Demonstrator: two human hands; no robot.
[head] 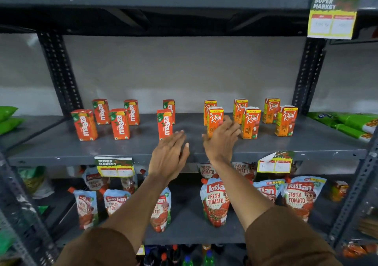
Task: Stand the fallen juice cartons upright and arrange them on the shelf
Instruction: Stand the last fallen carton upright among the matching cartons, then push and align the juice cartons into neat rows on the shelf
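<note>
Orange Maaza cartons stand upright on the left half of the grey shelf (61, 145), the nearest being a front Maaza carton (164, 123). Orange-yellow Real cartons stand upright on the right half in two rows. My right hand (222, 138) is wrapped around the lower part of the front left Real carton (214, 120), fingers on its right side and thumb on its left. My left hand (169, 155) hovers with fingers spread just in front of the front Maaza carton, holding nothing. No carton lies on its side in view.
Price tags (114, 166) hang from the shelf's front edge. Kissan tomato pouches (214, 202) fill the shelf below. Green snack packets (351, 122) lie on the neighbouring shelves at both sides. Perforated uprights (59, 71) frame the bay. An upper shelf sits overhead.
</note>
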